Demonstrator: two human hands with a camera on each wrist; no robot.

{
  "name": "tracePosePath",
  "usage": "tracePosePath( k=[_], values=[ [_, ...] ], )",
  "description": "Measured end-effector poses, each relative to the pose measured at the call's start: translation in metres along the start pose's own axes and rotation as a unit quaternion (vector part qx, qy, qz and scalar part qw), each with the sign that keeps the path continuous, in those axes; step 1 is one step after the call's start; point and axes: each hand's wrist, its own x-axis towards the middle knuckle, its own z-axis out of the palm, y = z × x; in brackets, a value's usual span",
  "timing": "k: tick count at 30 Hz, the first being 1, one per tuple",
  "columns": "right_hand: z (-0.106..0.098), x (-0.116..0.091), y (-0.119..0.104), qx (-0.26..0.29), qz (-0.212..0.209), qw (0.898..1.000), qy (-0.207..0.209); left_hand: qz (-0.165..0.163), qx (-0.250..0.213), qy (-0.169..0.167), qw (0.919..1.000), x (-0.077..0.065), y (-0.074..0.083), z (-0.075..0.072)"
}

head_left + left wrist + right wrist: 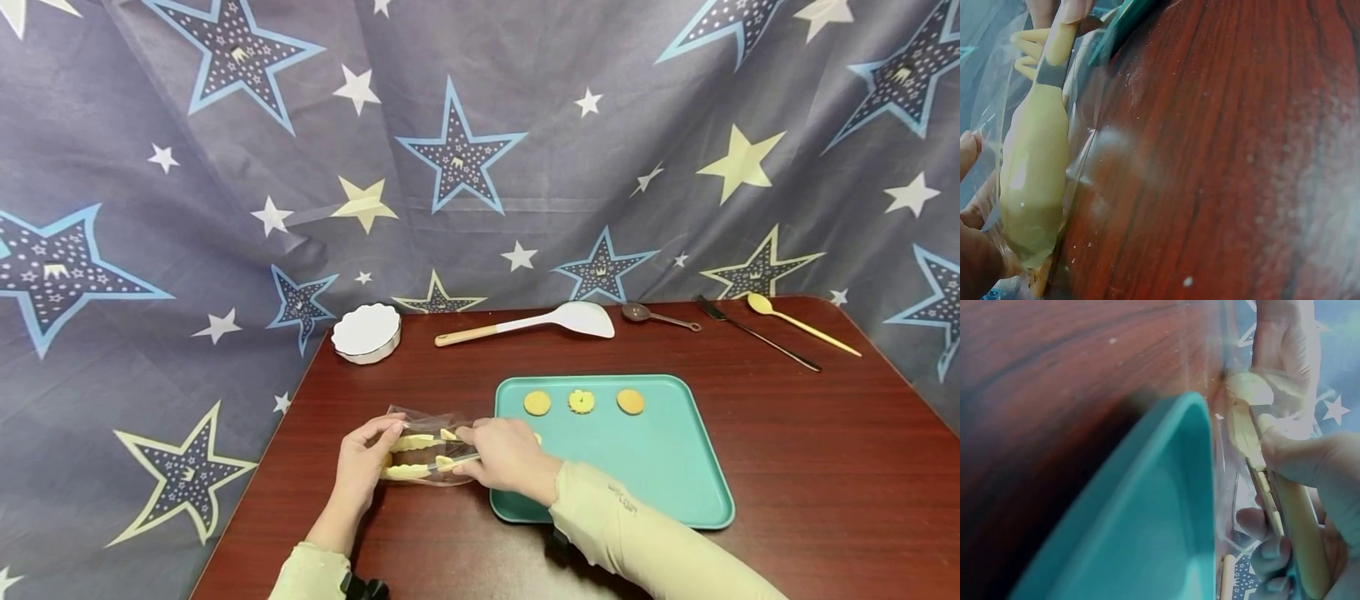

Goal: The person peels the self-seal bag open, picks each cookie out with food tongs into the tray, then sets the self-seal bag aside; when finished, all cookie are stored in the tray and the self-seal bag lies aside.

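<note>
My right hand (510, 454) grips a pair of pale yellow tongs (407, 472) by the handles, over the tray's left edge. The tongs' scalloped arms point left and lie inside a clear plastic bag (426, 423). My left hand (360, 462) holds the bag at its left end, thumb on the near face. In the left wrist view, the tongs' broad head (1035, 169) shows through the film, with a small tan piece (1040, 278) at its tip. In the right wrist view, my thumb presses along a yellow handle (1300, 531).
A teal tray (637, 483) carries a round cookie (537, 403), a flower-shaped cookie (581, 402) and another round cookie (630, 402). Behind stand white fluted dishes (367, 333), a white spatula (581, 318), a brown measuring spoon (637, 312), a dark brush (757, 333) and a yellow spoon (761, 304).
</note>
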Motion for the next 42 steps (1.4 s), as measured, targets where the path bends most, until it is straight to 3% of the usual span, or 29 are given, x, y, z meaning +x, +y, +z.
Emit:
tracePosePath(
  k=[9, 16, 26, 37, 42],
  values=[
    [-0.001, -0.004, 0.004, 0.02, -0.019, 0.999, 0.019, -0.015, 0.025, -0.002, 0.9996, 0.002, 0.002, -0.006],
    [-0.003, -0.001, 0.002, 0.012, -0.007, 1.0, -0.007, -0.033, 0.035, -0.01, 0.9988, -0.005, 0.026, 0.0],
    [-0.001, 0.004, -0.004, -0.008, 0.011, 1.0, -0.01, -0.026, 0.018, -0.002, 0.9995, 0.001, 0.004, -0.003],
    [-0.003, -0.003, -0.001, 0.017, 0.012, 1.0, -0.009, -0.021, 0.035, -0.003, 0.9992, 0.003, 0.003, -0.008],
    [-0.01, -0.01, 0.006, 0.019, 0.006, 1.0, 0.012, -0.025, 0.021, -0.002, 0.9995, 0.002, 0.005, -0.009]
  ],
)
